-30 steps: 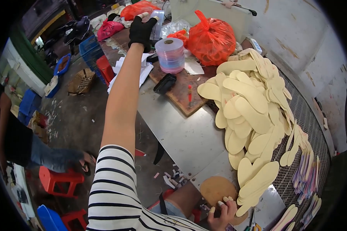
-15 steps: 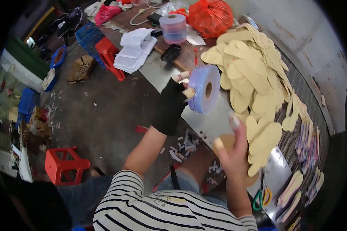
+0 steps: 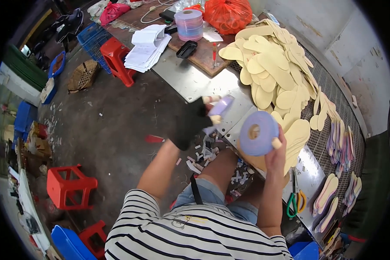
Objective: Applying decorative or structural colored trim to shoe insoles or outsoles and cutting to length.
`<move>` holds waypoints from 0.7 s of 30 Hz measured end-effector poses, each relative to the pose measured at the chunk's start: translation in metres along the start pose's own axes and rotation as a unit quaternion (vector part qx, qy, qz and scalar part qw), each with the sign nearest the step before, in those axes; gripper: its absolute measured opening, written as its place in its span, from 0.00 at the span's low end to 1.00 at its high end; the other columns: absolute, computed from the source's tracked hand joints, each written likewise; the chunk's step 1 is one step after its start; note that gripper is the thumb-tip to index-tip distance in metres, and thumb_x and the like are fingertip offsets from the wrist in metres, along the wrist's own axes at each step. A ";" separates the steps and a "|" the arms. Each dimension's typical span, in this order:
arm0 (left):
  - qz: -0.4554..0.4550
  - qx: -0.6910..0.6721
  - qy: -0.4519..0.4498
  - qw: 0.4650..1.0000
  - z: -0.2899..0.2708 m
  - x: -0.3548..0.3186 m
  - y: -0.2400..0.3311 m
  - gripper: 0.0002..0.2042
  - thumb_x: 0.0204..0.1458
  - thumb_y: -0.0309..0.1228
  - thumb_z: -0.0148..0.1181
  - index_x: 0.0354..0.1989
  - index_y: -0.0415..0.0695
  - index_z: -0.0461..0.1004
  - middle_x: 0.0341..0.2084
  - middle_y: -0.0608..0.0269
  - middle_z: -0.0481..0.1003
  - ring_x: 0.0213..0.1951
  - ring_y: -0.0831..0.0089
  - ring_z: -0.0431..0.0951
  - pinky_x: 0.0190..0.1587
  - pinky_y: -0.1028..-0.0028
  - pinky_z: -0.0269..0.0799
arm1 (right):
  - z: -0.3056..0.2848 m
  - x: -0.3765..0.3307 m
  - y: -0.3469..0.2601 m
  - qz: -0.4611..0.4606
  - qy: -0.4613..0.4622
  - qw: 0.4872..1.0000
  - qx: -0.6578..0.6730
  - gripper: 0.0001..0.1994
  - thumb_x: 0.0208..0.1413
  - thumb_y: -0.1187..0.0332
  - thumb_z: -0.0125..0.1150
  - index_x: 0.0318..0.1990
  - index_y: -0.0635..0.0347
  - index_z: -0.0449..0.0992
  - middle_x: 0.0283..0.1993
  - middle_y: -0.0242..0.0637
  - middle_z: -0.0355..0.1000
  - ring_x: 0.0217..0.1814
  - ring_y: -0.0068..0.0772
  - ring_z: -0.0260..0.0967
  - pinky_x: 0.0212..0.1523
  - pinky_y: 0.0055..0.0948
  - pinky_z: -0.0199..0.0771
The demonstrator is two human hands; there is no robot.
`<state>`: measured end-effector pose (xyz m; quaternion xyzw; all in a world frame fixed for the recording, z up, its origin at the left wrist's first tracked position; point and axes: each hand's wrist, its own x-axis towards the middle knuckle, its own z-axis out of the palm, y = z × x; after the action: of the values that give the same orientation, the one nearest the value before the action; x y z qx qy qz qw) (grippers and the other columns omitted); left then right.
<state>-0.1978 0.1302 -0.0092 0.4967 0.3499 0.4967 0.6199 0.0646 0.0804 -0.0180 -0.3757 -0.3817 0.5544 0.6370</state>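
My right hand [image 3: 276, 157] grips a flat purple roll of tape [image 3: 265, 138] by its edge, its round cardboard core facing up. Just left of it, my left hand [image 3: 190, 123] wears a black fingerless glove, with pale coverings on the fingertips. Its fingers are closed on a shiny purple piece [image 3: 221, 106], smeared by motion, so I cannot tell its exact kind. A large heap of cream insoles [image 3: 275, 76] lies on the table beyond the roll. More stacked insoles [image 3: 297, 138] lie right beside my right hand.
Green-and-orange-handled scissors [image 3: 296, 201] lie on the metal tabletop [image 3: 171, 71] at right. Farther off are a stack of purple-pink rolls [image 3: 189, 25], a black tray [image 3: 186, 50], a red screwdriver [image 3: 214, 53], white papers [image 3: 148, 47] and a red bag [image 3: 228, 16]. Red stools [image 3: 71, 186] stand left.
The purple roll has passed from my left hand into my right and come nearer, to the right. My left hand now has a smaller purple piece. The view has shifted slightly.
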 end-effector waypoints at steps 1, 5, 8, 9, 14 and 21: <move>-0.030 0.041 -0.003 0.999 -0.015 -0.001 0.010 0.28 0.41 0.24 0.67 0.54 0.42 0.67 0.38 0.61 0.73 0.38 0.78 0.72 0.43 0.76 0.68 | -0.011 -0.002 -0.002 0.000 -0.001 1.000 0.000 0.28 0.46 0.64 0.58 0.56 0.62 0.61 0.50 0.38 0.68 0.51 0.31 0.67 0.52 0.32 0.67; 0.061 0.307 0.113 0.943 -0.050 0.018 0.010 0.29 0.40 0.26 0.69 0.55 0.43 0.66 0.40 0.60 0.73 0.41 0.76 0.72 0.46 0.74 0.67 | -0.046 -0.014 0.014 0.066 0.001 0.995 0.075 0.29 0.51 0.61 0.54 0.60 0.63 0.58 0.54 0.40 0.66 0.54 0.33 0.65 0.54 0.33 0.67; 0.219 0.419 0.191 0.860 -0.067 0.023 0.001 0.30 0.40 0.29 0.69 0.55 0.42 0.66 0.42 0.60 0.73 0.43 0.74 0.71 0.47 0.72 0.66 | -0.037 -0.011 0.028 0.104 0.019 0.984 0.144 0.27 0.53 0.62 0.50 0.60 0.64 0.57 0.55 0.39 0.66 0.56 0.34 0.65 0.55 0.34 0.66; 0.174 0.321 0.229 0.902 -0.061 0.015 0.005 0.30 0.41 0.29 0.68 0.55 0.41 0.65 0.41 0.60 0.73 0.43 0.74 0.72 0.46 0.73 0.66 | -0.031 -0.012 0.034 0.122 0.030 0.977 0.175 0.26 0.55 0.63 0.48 0.60 0.63 0.57 0.55 0.39 0.66 0.56 0.34 0.64 0.55 0.34 0.66; 0.138 -0.020 0.277 0.951 -0.045 -0.045 0.033 0.24 0.49 0.30 0.59 0.55 0.40 0.63 0.37 0.62 0.71 0.40 0.75 0.72 0.42 0.75 0.68 | 0.044 0.072 0.065 0.202 -0.085 0.945 0.243 0.24 0.55 0.65 0.51 0.60 0.57 0.59 0.55 0.41 0.66 0.57 0.36 0.64 0.57 0.36 0.62; 0.071 -0.178 0.269 0.944 -0.025 -0.100 0.021 0.16 0.55 0.31 0.52 0.50 0.40 0.65 0.35 0.65 0.70 0.37 0.77 0.71 0.37 0.75 0.70 | 0.109 0.119 0.133 -0.165 -0.142 0.825 -0.521 0.17 0.50 0.70 0.54 0.49 0.62 0.71 0.59 0.49 0.63 0.60 0.49 0.59 0.61 0.34 0.57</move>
<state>-0.2530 0.0414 -0.0014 0.2501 0.3732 0.7086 0.5441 -0.0784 0.2180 -0.0828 -0.5004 -0.7563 0.2067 0.3672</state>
